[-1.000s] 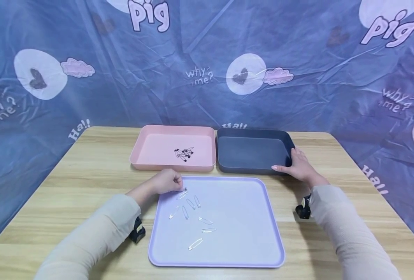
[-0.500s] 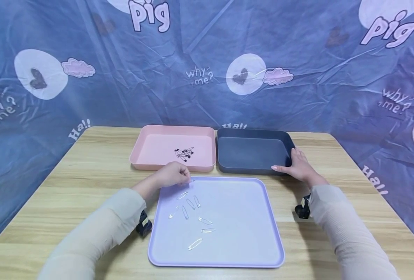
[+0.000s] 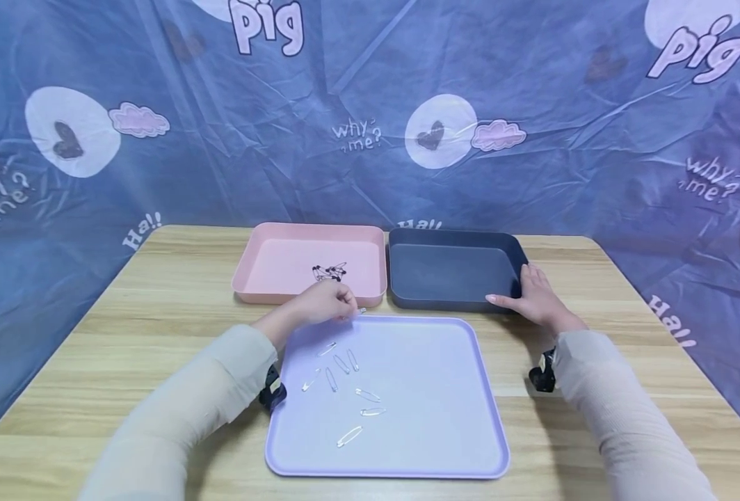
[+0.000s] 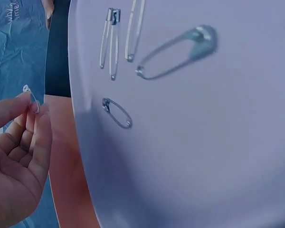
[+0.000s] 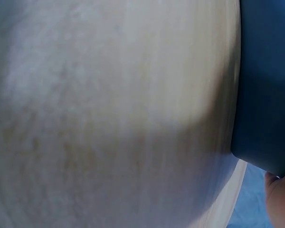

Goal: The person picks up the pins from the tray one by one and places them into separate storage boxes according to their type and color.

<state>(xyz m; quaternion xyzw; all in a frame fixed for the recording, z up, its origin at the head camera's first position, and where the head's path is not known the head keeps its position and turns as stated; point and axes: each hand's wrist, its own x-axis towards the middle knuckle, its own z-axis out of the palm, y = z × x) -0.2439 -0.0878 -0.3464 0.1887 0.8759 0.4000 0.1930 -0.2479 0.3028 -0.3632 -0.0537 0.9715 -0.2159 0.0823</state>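
Observation:
A silver safety pin (image 4: 36, 103) is pinched between thumb and fingertips of my left hand (image 3: 325, 303). This hand is above the far left edge of the lilac tray (image 3: 432, 390), near the front of the pink tray (image 3: 282, 268). Several silver safety pins (image 3: 349, 436) lie scattered on the lilac tray's left half. A small pile of black safety pins (image 3: 329, 271) sits in the pink tray, partly behind my left hand in the head view. My right hand (image 3: 537, 299) rests on the near right corner of the dark grey tray (image 3: 454, 305), thumb and fingers extended.
The pink and dark trays stand side by side at the back of the wooden table (image 3: 157, 327). A blue printed cloth (image 3: 370, 181) hangs behind them. Both wrists carry a small black camera (image 3: 542, 376).
My left hand has moved away and to the right with the safety pin, from the lilac tray's far left corner toward the pink tray. The right hand has stayed in place.

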